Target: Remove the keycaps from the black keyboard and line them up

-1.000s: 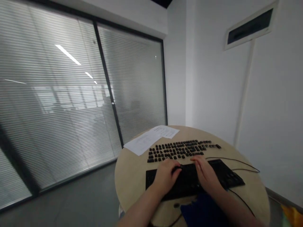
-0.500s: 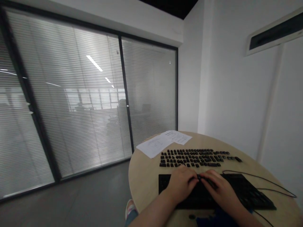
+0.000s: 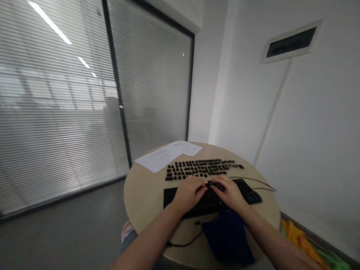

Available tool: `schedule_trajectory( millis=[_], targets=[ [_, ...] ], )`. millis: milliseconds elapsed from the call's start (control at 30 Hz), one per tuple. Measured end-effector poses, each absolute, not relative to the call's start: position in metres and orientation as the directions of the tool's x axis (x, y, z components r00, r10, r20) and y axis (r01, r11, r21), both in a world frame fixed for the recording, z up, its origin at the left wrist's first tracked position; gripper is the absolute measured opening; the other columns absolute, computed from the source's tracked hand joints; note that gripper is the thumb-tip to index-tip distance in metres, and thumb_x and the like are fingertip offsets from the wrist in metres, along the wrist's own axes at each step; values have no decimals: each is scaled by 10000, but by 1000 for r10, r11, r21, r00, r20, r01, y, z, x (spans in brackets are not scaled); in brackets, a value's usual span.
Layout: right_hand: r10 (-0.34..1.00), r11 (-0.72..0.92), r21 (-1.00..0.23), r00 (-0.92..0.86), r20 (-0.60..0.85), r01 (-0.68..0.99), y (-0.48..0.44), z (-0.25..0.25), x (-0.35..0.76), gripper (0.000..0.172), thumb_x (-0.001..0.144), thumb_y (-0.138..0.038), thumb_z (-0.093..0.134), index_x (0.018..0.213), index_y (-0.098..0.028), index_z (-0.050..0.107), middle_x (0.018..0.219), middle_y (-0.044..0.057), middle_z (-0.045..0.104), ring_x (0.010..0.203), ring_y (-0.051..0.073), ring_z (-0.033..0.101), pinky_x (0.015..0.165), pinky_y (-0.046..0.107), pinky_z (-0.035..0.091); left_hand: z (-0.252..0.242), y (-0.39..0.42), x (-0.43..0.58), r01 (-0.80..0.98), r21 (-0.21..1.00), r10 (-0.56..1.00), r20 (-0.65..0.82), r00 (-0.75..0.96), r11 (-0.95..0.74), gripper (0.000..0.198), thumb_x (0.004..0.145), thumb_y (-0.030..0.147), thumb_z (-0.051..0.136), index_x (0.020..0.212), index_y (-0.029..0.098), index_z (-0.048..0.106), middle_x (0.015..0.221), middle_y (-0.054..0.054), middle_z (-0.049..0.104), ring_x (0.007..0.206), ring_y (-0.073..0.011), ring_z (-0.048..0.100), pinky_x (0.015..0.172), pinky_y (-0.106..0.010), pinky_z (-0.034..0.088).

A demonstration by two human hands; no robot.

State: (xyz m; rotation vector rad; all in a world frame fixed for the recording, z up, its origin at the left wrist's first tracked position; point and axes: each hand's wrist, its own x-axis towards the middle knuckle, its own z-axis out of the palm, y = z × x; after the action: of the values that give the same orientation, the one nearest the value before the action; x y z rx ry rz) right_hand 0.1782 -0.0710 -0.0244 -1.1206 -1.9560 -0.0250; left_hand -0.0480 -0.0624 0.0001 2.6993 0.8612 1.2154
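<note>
A black keyboard [image 3: 170,195] lies on the round wooden table, partly covered by both hands. My left hand [image 3: 189,193] rests over its middle with thumb and fingers pinched together. Close beside it, my right hand [image 3: 229,193] is also closed, its fingertips almost meeting the left ones. Something small and dark shows between the fingertips, too blurred to name. Just beyond the keyboard, several loose black keycaps [image 3: 184,169] are laid out in rows. One small dark piece [image 3: 197,223] sits in front of the keyboard.
White printed papers [image 3: 160,157] lie at the table's far left. A dark blue cloth [image 3: 229,240] hangs at the near edge. Black cable [image 3: 264,183] loops on the right, and another cable [image 3: 185,244] runs at the front. Colourful fabric [image 3: 300,240] is low on the right.
The view has turned right and tilted down, so the table sits further left and more blue cloth shows. Both hands stay close together over the keyboard.
</note>
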Motion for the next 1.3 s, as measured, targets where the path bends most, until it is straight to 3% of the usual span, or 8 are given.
schedule_trajectory(
  millis=[133,233,367,500,867,1167,1300],
  targets=[
    [795,403,-338,-142,589,851,-40,1,229,232,906,-350,638,1046,-201,747,954,78,708,919,223,655,852,346,512,3,-57,-46,512,257,540,646,540,-819,134,949,251,572,877,196,670,882,-55,694,887,-217,627,833,-362,498],
    [909,159,-314,-15,417,936,-8,12,273,287,907,-349,631,1106,-181,753,978,84,736,892,214,652,820,310,475,4,-56,-44,517,265,561,589,581,-814,134,937,231,572,847,197,665,851,-48,697,837,-215,637,794,-346,499],
    [972,4,-245,54,231,969,29,10,310,212,858,-288,668,971,-155,788,835,73,741,778,199,646,685,269,422,7,-59,-43,555,259,593,550,589,-791,157,935,252,567,826,200,667,816,-43,688,799,-219,637,752,-333,492],
    [985,-42,-209,76,157,977,47,-3,325,161,807,-275,699,861,-147,782,732,49,716,697,175,616,618,258,377,4,-57,-43,574,255,608,532,589,-778,157,928,265,565,830,203,670,824,-44,691,793,-222,639,738,-330,490],
    [994,-31,-231,54,95,973,70,-31,336,176,811,-272,642,846,-152,766,726,27,711,671,151,602,611,240,387,1,-54,-41,585,236,614,494,616,-776,188,950,286,540,859,199,680,843,-53,712,805,-229,658,741,-339,490],
    [987,-30,-316,77,138,948,69,-34,333,124,774,-259,677,816,-203,780,697,20,726,688,192,658,663,262,463,4,-55,-41,612,208,633,434,641,-763,208,963,294,515,880,193,677,885,-52,722,851,-224,665,757,-334,485],
    [967,-18,-378,112,228,926,60,-21,339,184,806,-328,674,873,-205,794,833,71,761,846,253,692,760,309,494,5,-55,-42,614,205,633,431,643,-763,207,964,296,515,878,193,672,880,-51,720,846,-220,662,757,-331,482]
  ],
)
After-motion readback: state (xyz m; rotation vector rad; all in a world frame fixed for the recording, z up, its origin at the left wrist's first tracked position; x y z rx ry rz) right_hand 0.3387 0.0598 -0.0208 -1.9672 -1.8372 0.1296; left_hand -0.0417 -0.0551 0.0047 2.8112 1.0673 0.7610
